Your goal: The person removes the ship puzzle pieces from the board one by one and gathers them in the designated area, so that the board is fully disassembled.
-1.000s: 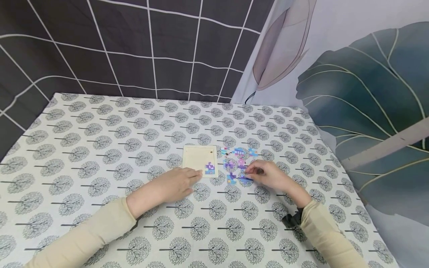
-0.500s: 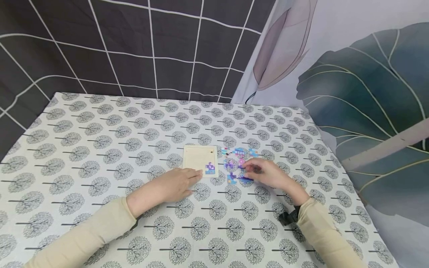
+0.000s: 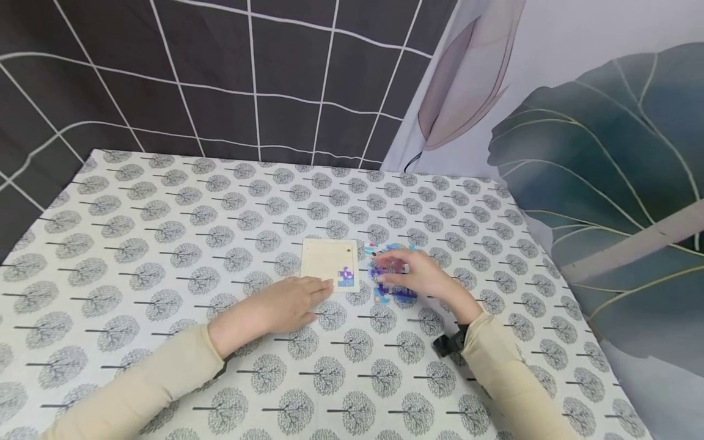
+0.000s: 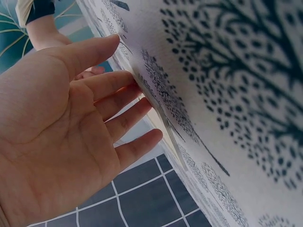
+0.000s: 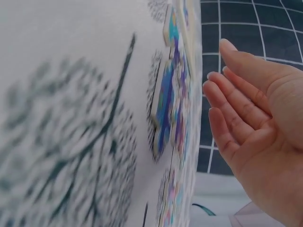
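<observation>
A cream puzzle tray (image 3: 320, 260) lies flat on the table, with joined purple-and-blue jigsaw pieces (image 3: 346, 278) in its lower right corner. My left hand (image 3: 286, 304) rests at the tray's near left edge, fingers extended; the left wrist view has its fingertips right at the thin tray rim (image 4: 171, 142). Over the loose jigsaw pieces (image 3: 381, 293) right of the tray hovers my right hand (image 3: 420, 275), partly covering them. In the right wrist view that hand (image 5: 265, 113) is relaxed, thumb apart from the fingers, nothing between them, and the colourful pieces (image 5: 164, 101) lie flat beyond.
A white cloth with a tree print (image 3: 220, 201) covers the table. Behind it hangs a dark grid-patterned curtain (image 3: 214, 55), and a leaf-print fabric (image 3: 594, 153) is at the right. A black device (image 3: 448, 344) sits on my right wrist.
My right hand has moved up and left over the loose pieces, its thumb and fingers spreading apart. The left hand and tray have stayed put.
</observation>
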Available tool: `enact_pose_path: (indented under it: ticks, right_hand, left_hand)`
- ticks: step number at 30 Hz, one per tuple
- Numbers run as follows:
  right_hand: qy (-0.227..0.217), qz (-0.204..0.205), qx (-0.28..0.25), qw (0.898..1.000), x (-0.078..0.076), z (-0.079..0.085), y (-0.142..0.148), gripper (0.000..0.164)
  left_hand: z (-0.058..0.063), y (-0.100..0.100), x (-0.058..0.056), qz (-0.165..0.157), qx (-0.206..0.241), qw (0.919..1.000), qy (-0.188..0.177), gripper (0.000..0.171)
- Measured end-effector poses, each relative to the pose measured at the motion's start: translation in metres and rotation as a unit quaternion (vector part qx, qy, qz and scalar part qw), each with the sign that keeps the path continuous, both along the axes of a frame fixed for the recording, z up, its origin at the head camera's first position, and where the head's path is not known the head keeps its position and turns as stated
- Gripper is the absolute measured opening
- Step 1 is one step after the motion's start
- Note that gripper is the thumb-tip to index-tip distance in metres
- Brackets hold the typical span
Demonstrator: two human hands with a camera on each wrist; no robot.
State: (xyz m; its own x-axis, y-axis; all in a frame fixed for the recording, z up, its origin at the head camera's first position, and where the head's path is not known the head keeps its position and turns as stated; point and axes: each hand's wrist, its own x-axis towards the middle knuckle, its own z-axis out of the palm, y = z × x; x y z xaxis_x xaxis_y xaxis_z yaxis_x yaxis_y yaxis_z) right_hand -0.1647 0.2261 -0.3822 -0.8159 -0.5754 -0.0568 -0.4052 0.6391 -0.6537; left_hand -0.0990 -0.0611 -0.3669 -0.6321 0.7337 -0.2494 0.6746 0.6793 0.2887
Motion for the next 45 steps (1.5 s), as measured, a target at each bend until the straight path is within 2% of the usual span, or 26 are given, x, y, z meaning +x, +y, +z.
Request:
enact_pose_path:
  ticks: [4, 9, 17, 23, 30, 39, 45]
  right_hand:
    - [0.011, 0.014, -0.015, 1.000, -0.008, 0.001, -0.012, 0.041]
    - [0.008, 0.024, -0.008, 1.000, -0.014, 0.000, -0.026, 0.043]
    - [0.009, 0.042, 0.019, 0.999, -0.017, -0.006, -0.042, 0.043]
    - [-0.016, 0.065, 0.021, 0.998, -0.018, -0.005, -0.054, 0.044]
    - [-0.001, 0.087, 0.040, 0.995, -0.023, -0.008, -0.062, 0.042]
    - [0.005, 0.081, 0.078, 0.994, -0.025, -0.005, -0.071, 0.037]
    - [-0.015, 0.068, 0.106, 0.992, -0.027, 0.003, -0.079, 0.032]
  left_hand:
    - [0.002, -0.001, -0.003, 0.000, -0.003, 1.0000, -0.001, 0.057]
    - [-0.001, -0.001, -0.004, 0.000, -0.005, 1.0000, -0.004, 0.058]
    - [-0.004, -0.001, -0.004, 0.009, -0.005, 0.9999, -0.013, 0.060]
    - [-0.004, -0.001, -0.004, 0.012, -0.005, 0.9998, -0.016, 0.060]
    - [-0.005, -0.002, -0.006, 0.012, -0.005, 0.9997, -0.020, 0.060]
    - [-0.004, -0.002, -0.009, 0.008, -0.005, 0.9994, -0.035, 0.057]
    - [-0.001, -0.002, -0.009, 0.015, 0.000, 0.9986, -0.050, 0.057]
